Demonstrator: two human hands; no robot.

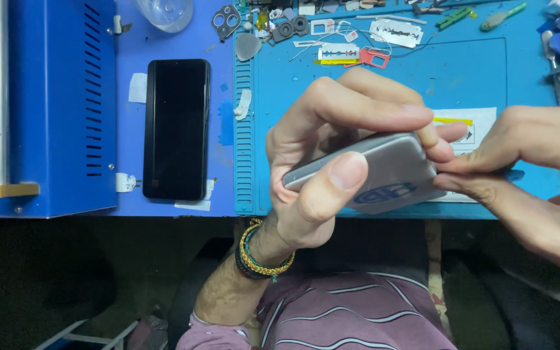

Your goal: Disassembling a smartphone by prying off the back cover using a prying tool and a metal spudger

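I hold the grey phone (384, 172) above the desk (474, 78), left hand (322, 162) clamped round it, right hand (526, 168) pinching its corner; its back is not yet lifted.

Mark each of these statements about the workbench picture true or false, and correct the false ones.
1. The left hand grips a grey flat device. True.
2. The right hand rests on the black phone. False: it pinches the grey device's edge; the phone lies untouched.
3. The black phone lies flat, its screen dark. True.
4. The left wrist is bare. False: it wears braided bracelets.
5. The work mat is red. False: it is blue.
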